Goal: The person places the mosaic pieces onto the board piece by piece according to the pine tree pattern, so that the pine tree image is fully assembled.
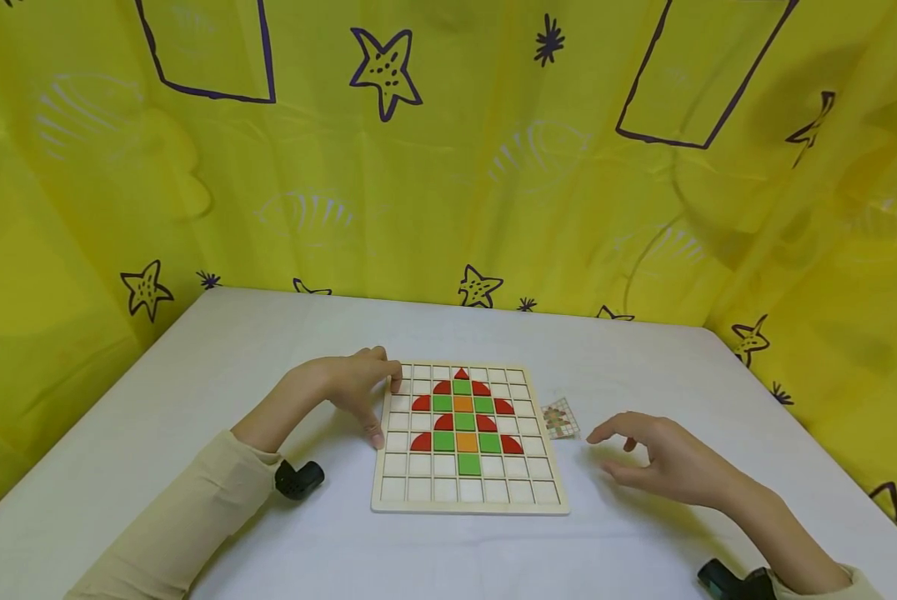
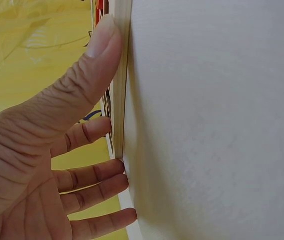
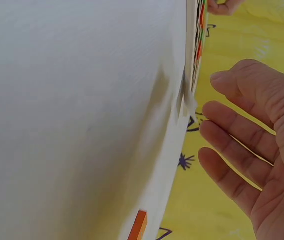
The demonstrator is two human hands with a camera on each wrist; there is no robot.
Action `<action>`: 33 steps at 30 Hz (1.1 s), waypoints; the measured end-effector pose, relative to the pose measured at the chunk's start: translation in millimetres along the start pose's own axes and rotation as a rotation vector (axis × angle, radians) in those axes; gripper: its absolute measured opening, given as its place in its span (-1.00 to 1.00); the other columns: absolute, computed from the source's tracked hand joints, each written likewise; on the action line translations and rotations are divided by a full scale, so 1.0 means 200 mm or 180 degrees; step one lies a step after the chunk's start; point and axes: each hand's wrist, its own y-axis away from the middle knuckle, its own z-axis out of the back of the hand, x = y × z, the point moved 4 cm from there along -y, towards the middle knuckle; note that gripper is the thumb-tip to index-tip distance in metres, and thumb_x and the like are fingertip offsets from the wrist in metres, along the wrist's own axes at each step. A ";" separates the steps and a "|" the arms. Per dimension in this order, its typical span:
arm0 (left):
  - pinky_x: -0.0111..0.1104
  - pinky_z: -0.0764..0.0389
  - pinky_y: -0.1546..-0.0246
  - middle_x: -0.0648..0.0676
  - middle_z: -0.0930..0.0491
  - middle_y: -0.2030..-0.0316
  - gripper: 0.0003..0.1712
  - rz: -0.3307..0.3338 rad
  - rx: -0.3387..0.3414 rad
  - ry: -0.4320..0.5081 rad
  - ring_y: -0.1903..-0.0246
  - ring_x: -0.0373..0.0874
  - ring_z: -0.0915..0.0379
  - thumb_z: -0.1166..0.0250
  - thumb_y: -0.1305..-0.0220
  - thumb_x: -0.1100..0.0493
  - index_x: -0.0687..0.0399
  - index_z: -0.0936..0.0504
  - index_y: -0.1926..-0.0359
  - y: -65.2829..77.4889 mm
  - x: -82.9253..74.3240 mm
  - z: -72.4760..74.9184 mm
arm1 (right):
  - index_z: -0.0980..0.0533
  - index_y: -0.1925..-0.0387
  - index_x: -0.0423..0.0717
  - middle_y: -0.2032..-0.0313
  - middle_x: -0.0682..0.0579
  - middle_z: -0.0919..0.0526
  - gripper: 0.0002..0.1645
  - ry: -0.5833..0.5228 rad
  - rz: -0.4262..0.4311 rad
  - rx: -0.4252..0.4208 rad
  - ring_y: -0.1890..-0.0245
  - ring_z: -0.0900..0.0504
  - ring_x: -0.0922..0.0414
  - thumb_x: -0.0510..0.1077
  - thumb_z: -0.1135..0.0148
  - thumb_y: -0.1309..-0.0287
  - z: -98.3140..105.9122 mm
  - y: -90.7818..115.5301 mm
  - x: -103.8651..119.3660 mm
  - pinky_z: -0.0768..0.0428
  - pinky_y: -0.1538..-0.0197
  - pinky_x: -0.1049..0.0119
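Observation:
A square wooden grid board (image 1: 423,506) lies flat, with green and orange squares and red rounded pieces set in its middle cells in a tree shape, a red triangle on top. My left hand (image 1: 354,386) is at the board's left side, its thumb (image 2: 104,45) against the edge and its other fingers extended near the far left corner. To the right of the board, my right hand (image 1: 662,458) is held over the table with loosely bent fingers and nothing in them. Between that hand and the board lies a small printed card (image 1: 561,419) with a similar pattern.
The board rests on a white-covered table (image 1: 283,542). An orange block (image 3: 138,227) shows low in the right wrist view. Yellow cloth (image 1: 418,208) with drawn stars and fish hangs around the table's back and sides.

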 end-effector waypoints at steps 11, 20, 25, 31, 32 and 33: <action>-0.12 -0.51 0.03 0.05 -0.38 0.03 -0.21 -0.0001 -0.0005 -0.0011 -0.07 -0.02 -0.30 -0.74 0.25 -0.15 -0.06 -0.47 0.06 0.00 0.01 0.00 | -0.64 0.08 0.05 0.23 0.22 -0.71 -0.52 0.0069 -0.0065 -0.0170 0.39 -0.50 0.34 -0.30 -0.60 0.07 0.05 0.10 -0.07 -0.45 0.36 0.42; -0.13 -0.50 0.02 0.04 -0.38 0.04 -0.22 -0.0014 -0.0014 -0.0007 -0.06 -0.03 -0.30 -0.74 0.26 -0.14 -0.07 -0.47 0.07 0.00 0.00 0.00 | -0.65 0.10 0.08 0.22 0.19 -0.73 -0.53 0.0147 -0.0225 -0.0198 0.35 -0.53 0.32 -0.30 -0.61 0.07 0.08 0.17 -0.15 -0.49 0.36 0.40; -0.13 -0.51 0.02 0.04 -0.38 0.04 -0.21 -0.0024 -0.0020 -0.0020 -0.06 -0.03 -0.30 -0.74 0.27 -0.16 -0.07 -0.48 0.07 0.00 0.00 0.00 | -0.65 0.11 0.09 0.21 0.18 -0.75 -0.55 0.0290 -0.0334 -0.0117 0.30 -0.59 0.31 -0.27 -0.62 0.07 0.09 0.20 -0.20 -0.58 0.30 0.36; -0.12 -0.51 0.02 0.04 -0.38 0.04 -0.21 -0.0016 -0.0009 -0.0019 -0.06 -0.03 -0.30 -0.74 0.26 -0.16 -0.07 -0.48 0.07 0.00 0.00 0.00 | -0.65 0.13 0.12 0.21 0.27 -0.72 -0.57 0.0301 -0.0411 -0.0083 0.24 -0.60 0.31 -0.25 -0.61 0.06 0.10 0.23 -0.24 -0.58 0.28 0.37; -0.11 -0.51 0.02 0.04 -0.38 0.04 -0.21 -0.0017 -0.0009 -0.0019 -0.06 -0.02 -0.30 -0.74 0.26 -0.15 -0.07 -0.48 0.06 0.00 0.00 0.00 | -0.65 0.13 0.13 0.21 0.29 -0.72 -0.57 0.0301 -0.0427 -0.0076 0.23 -0.60 0.31 -0.26 -0.61 0.05 0.10 0.23 -0.24 -0.58 0.27 0.38; -0.11 -0.51 0.02 0.04 -0.38 0.03 -0.22 -0.0020 -0.0009 -0.0019 -0.06 -0.02 -0.30 -0.74 0.26 -0.15 -0.07 -0.48 0.06 0.00 0.00 0.00 | -0.65 0.13 0.14 0.21 0.30 -0.71 -0.57 0.0301 -0.0439 -0.0065 0.23 -0.60 0.31 -0.26 -0.60 0.05 0.10 0.24 -0.25 -0.58 0.27 0.38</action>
